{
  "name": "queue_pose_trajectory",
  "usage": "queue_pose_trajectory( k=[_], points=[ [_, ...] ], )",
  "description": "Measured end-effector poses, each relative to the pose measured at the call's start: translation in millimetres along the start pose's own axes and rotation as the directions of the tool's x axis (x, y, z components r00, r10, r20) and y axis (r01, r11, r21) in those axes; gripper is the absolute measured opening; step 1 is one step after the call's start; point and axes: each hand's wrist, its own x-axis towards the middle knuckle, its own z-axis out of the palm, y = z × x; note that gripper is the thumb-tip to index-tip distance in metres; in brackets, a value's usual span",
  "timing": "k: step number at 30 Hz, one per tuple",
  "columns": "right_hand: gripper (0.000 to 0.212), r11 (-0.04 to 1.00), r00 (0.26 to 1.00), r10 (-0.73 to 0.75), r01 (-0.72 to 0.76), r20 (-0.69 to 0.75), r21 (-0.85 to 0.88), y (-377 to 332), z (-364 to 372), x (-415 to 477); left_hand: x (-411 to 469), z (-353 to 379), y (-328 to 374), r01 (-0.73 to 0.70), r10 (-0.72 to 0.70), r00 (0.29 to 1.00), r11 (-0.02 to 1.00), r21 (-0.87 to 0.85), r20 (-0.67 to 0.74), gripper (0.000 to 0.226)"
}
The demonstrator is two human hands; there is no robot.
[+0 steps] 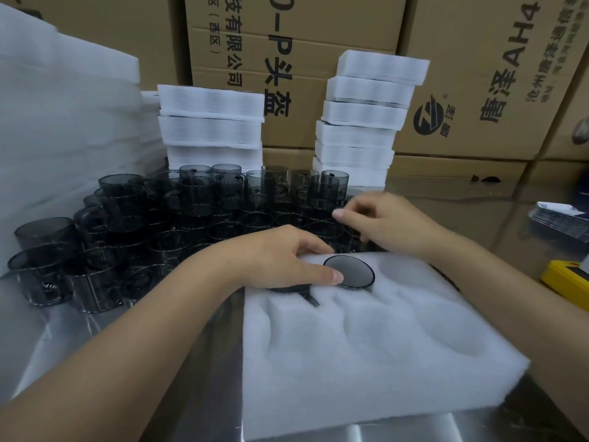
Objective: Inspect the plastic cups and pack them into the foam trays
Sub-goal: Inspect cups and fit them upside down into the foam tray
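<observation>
A white foam tray (382,346) with moulded pockets lies in front of me. One dark smoky plastic cup (349,271) sits upside down in a far pocket, its round base showing. My left hand (280,260) lies over a second cup (288,289) in the far-left pocket, fingers curled over its far side and thumb along its near side; the cup's handle (311,298) sticks out below. My right hand (385,223) hovers over the loose cups (197,205) just behind the tray, fingers curled downward. Whether it holds a cup is hidden.
Several dark cups crowd the steel table (204,378) at left and centre, some stacked. Two stacks of packed foam trays (360,122) stand behind them against cardboard boxes (478,90). Loose foam sheets (63,122) pile at left. A yellow object (564,282) and dark cards (561,221) lie at right.
</observation>
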Motion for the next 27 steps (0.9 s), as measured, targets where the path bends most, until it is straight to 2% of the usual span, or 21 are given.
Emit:
queue_pose_trajectory(
  k=[2, 6, 10, 14, 19, 23, 27],
  points=[
    [0.023, 0.999, 0.998, -0.015, 0.012, -0.054, -0.043, 0, -3, 21, 0, 0, 0, 0.004, -0.004, 1.000, 1.000, -0.006, -0.002, 0.038],
    [0.053, 0.982, 0.992, 0.122, -0.118, 0.020, -0.146, 6, -1, 56, -1, 0, 0, 0.005, -0.005, 1.000, 1.000, -0.011, -0.008, 0.035],
    [0.059, 0.960, 0.982, 0.173, -0.151, 0.078, -0.236, 12, 6, 70, 1, 0, -1, 0.004, -0.004, 1.000, 1.000, -0.015, -0.016, 0.036],
    [0.046, 0.965, 0.982, 0.171, -0.151, 0.075, -0.213, 16, 10, 68, 2, -1, -4, -0.011, 0.010, 1.000, 1.000, -0.026, -0.010, 0.031],
    [0.008, 0.975, 0.994, 0.110, -0.111, -0.017, -0.193, 14, 13, 63, 3, 0, -5, -0.013, 0.012, 1.000, 0.999, -0.029, -0.015, 0.029],
    [0.005, 0.990, 0.993, 0.076, -0.086, -0.091, -0.112, 5, 8, 59, 3, 0, -6, -0.023, 0.022, 1.000, 0.999, -0.034, -0.015, 0.028],
    [0.006, 0.994, 0.988, 0.079, -0.068, -0.135, 0.086, -12, -8, 47, 4, 0, -7, -0.035, 0.035, 0.999, 0.998, -0.048, -0.011, 0.020]
  ],
)
